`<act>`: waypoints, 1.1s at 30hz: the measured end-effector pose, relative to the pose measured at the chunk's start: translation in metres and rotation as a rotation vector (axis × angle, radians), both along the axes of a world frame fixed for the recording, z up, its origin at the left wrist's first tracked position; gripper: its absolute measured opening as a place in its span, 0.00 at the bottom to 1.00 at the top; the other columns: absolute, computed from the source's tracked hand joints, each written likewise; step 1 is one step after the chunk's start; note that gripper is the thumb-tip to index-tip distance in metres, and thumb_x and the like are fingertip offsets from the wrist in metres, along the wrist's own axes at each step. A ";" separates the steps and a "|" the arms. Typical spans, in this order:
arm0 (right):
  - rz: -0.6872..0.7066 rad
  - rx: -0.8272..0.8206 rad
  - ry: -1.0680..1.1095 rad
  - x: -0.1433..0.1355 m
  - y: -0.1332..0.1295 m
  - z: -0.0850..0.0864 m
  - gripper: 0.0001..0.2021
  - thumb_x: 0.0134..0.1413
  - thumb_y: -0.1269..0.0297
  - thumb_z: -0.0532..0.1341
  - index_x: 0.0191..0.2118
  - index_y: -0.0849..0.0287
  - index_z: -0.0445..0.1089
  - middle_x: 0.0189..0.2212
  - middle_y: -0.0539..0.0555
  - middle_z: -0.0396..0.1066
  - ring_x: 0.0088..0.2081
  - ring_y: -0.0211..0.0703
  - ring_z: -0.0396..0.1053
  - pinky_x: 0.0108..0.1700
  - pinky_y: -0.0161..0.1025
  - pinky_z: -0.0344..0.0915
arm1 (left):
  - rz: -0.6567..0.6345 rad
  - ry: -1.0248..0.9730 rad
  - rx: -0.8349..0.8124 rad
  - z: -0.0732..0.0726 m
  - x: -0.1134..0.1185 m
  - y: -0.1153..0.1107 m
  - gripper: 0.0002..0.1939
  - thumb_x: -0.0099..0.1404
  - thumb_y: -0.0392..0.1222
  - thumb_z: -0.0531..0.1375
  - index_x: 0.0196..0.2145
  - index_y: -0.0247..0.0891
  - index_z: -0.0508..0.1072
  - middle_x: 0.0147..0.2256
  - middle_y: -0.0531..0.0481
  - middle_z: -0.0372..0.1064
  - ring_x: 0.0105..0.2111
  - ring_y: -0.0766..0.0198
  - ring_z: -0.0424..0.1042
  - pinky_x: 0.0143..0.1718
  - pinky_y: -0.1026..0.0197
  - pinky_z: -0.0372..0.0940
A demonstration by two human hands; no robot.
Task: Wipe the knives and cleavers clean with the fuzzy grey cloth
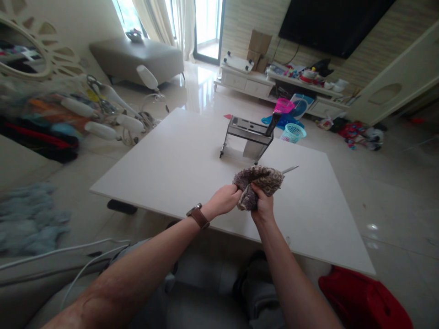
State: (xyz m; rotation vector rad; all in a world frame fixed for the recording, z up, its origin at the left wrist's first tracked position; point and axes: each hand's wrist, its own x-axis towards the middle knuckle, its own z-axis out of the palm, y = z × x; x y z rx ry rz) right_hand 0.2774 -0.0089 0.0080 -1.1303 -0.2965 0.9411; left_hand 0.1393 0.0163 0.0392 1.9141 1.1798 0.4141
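Note:
A crumpled brown and grey patterned cloth (269, 179) is bunched over a knife above the white table. Only the knife's slim metal tip (291, 169) shows, sticking out to the right. My left hand (224, 200) is closed at the cloth's left end, in line with that blade; the handle is hidden inside the fist. My right hand (265, 206) grips the cloth from below, its thumb pressed on top. Just beyond both hands stands a silver knife block (248, 137) on short feet, with one black handle (273, 124) rising from its right slot.
The white table (164, 164) spreads under my hands, its near edge close to my body. Past it on the floor are a light blue basket (293, 132) and a pink basket (284, 105). A lamp with white shades (130, 122) stands left; a red object (360, 297) lies low right.

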 end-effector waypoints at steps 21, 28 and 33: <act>0.082 -0.003 0.048 0.002 -0.007 0.004 0.22 0.32 0.66 0.78 0.40 0.60 0.79 0.37 0.51 0.82 0.36 0.43 0.79 0.40 0.39 0.77 | -0.043 0.127 0.171 0.005 0.000 -0.011 0.22 0.77 0.43 0.47 0.33 0.36 0.78 0.38 0.38 0.80 0.37 0.57 0.76 0.36 0.59 0.59; 0.037 0.029 -0.042 -0.005 -0.017 0.017 0.21 0.31 0.64 0.79 0.37 0.61 0.79 0.35 0.53 0.82 0.34 0.43 0.78 0.39 0.39 0.76 | 0.027 0.127 0.164 0.008 0.000 -0.019 0.22 0.76 0.43 0.48 0.33 0.35 0.78 0.38 0.38 0.79 0.36 0.57 0.75 0.36 0.59 0.58; -0.001 0.009 -0.131 -0.014 -0.025 0.033 0.22 0.30 0.62 0.80 0.36 0.62 0.80 0.34 0.53 0.82 0.33 0.44 0.77 0.38 0.39 0.75 | 0.052 0.073 0.150 0.016 -0.005 -0.024 0.22 0.75 0.41 0.48 0.32 0.34 0.78 0.37 0.38 0.79 0.35 0.59 0.73 0.36 0.59 0.58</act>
